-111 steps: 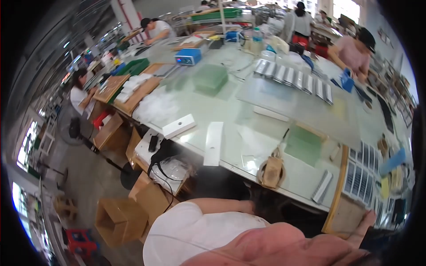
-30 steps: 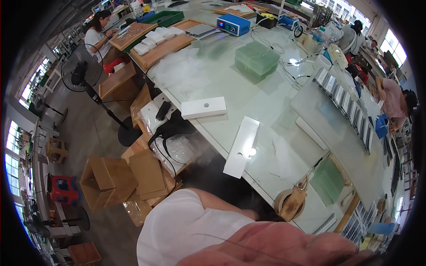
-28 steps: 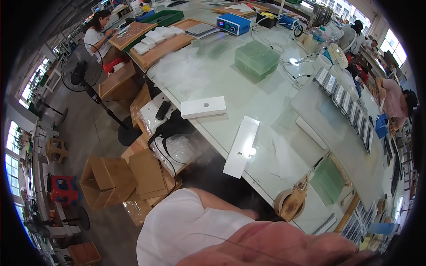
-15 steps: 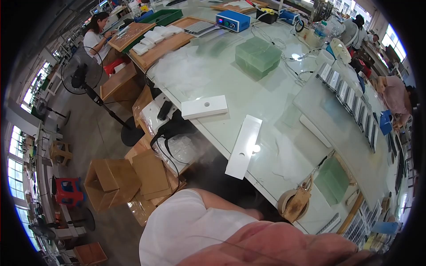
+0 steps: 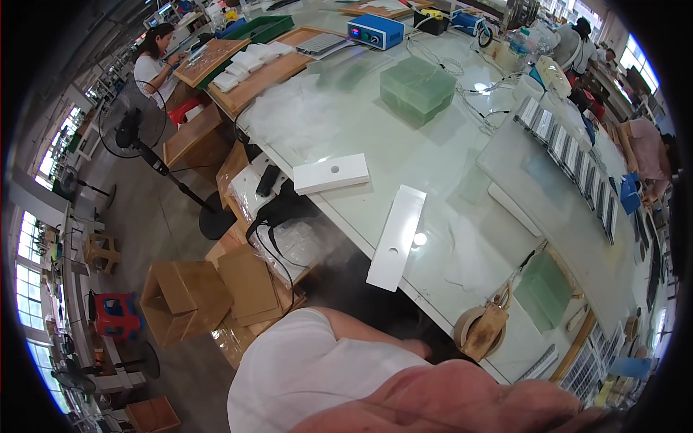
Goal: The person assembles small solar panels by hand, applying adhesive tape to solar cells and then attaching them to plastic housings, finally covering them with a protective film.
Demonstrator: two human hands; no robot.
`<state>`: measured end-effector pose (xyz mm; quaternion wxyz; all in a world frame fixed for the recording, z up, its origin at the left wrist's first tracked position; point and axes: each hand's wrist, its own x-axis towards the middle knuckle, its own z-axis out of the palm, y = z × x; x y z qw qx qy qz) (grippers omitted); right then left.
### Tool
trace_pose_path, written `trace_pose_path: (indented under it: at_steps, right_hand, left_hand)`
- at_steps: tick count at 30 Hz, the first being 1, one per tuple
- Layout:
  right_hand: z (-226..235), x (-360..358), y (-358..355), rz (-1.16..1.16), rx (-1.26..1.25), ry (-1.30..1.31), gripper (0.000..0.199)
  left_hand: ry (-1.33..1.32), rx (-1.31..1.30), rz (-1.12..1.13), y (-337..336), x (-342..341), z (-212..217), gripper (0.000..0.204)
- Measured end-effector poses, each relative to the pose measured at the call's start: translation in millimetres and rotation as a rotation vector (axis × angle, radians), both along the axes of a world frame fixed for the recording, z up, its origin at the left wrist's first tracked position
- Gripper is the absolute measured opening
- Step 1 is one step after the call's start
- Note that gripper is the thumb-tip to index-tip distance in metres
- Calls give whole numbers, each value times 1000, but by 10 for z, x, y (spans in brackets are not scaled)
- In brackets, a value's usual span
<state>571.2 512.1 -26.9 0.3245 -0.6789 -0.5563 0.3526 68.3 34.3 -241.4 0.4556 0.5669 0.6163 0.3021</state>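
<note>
From the lower edge comes my left arm in a white sleeve point(image 5: 303, 368), its bare part running right, just below the table's near edge. Neither of my hands shows; the arm's far end is hidden behind a large blurred skin-coloured area close to the camera. Nearest to the arm, a flat white oblong box point(image 5: 398, 227) with a round mark lies aslant at the table edge, one end overhanging slightly. A similar white box point(image 5: 350, 169) lies to its upper left, also along the edge. A tape roll point(image 5: 465, 324) with a worn brown piece on it sits at the lower right.
The pale glass-topped table point(image 5: 426, 162) carries a green translucent block point(image 5: 417, 90), another green block point(image 5: 543, 290), a blue control box point(image 5: 375, 32) with cables, and rows of metal strips point(image 5: 567, 162). Left stand a fan point(image 5: 130, 130) and an open carton point(image 5: 184, 299). Co-workers sit beyond.
The view has shifted very slightly. The boxes, blocks and my arm stay in place on and beside the table.
</note>
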Motion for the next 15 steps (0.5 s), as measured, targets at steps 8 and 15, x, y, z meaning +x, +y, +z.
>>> trace_pose_path:
  at_steps: [8, 15]
  right_hand:
    - [126, 1058, 370, 800, -8, 650, 27]
    - [-773, 328, 434, 772, -11, 497, 27]
  left_hand:
    - [1233, -187, 55, 119, 694, 15, 30]
    - [755, -220, 53, -8, 602, -222, 26]
